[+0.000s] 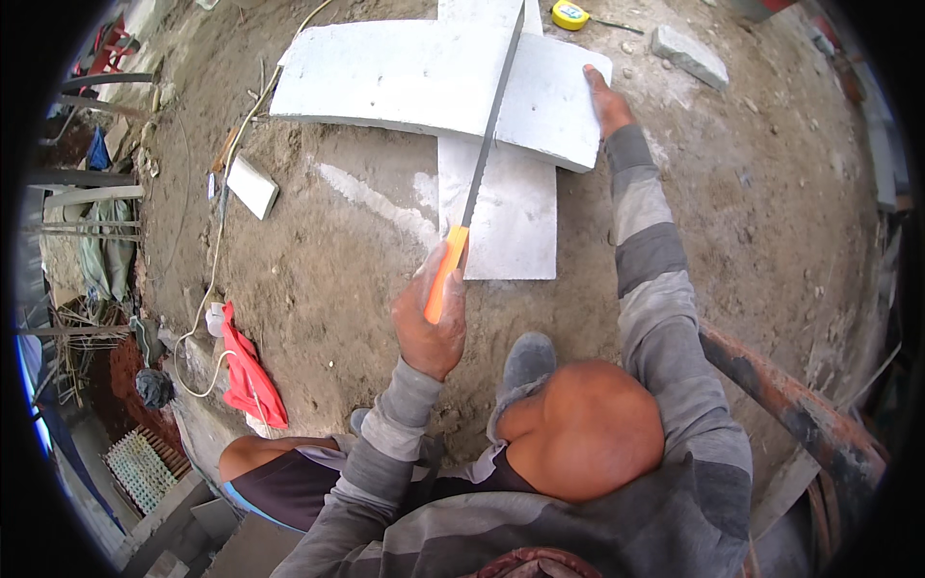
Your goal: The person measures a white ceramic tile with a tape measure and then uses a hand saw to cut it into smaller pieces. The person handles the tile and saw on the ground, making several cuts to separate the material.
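My left hand (432, 313) is closed round the orange handle of a handsaw (445, 275). Its long blade runs up across a wide white block slab (376, 72), cutting a line near its right part. My right hand (609, 101) grips that slab's right end, fingers along its edge. Beneath it, crosswise, lies a second white slab (496, 226) on the dirt ground, with pale powder beside it.
A yellow tape measure (568, 14), concrete chunk (689, 56) and white offcut (252, 185) lie around. A pale cord (219, 255) runs past a red cloth (251, 376) at left. A rusty beam (790, 405) is beside my right. Clutter fills the left edge (116, 250).
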Available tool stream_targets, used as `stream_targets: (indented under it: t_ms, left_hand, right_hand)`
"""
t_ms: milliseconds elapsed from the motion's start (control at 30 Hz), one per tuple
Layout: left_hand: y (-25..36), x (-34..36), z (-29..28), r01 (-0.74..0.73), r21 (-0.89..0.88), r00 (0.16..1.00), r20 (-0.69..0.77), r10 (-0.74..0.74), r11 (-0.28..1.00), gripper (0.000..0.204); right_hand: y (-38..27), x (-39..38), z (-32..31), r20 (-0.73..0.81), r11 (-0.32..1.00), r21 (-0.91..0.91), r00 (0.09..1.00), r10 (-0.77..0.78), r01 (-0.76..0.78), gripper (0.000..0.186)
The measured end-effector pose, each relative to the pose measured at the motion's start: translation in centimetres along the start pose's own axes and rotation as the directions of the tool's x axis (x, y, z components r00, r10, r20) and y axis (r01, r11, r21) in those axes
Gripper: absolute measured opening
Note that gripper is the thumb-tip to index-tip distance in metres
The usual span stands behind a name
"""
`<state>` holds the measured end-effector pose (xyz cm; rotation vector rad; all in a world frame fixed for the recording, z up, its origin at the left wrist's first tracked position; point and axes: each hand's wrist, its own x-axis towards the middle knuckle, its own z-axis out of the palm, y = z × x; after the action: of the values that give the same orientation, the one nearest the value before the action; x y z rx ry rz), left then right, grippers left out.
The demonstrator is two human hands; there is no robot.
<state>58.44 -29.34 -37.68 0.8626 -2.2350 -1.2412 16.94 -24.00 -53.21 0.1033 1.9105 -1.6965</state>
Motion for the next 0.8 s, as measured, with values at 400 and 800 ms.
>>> stream_targets:
  t_ms: [400, 800]
  left_hand:
    - [-1.5, -1.6, -0.2, -0.074, -0.016, 0.996, -0.054, 0.073, 0.997, 0.035]
    - [-0.4, -2.1, -0.3, -0.033, -0.001, 0.998, -0.056, 0.033, 0.999, 0.035]
  right_hand:
    - [-0.1, -0.2, -0.3, -0.018, 0.999, -0.034, 0.999, 0.032, -0.032, 0.092]
    - [0.6, 1.7, 0.0, 0.038, 0.999, -0.019, 0.999, 0.029, -0.029, 0.088]
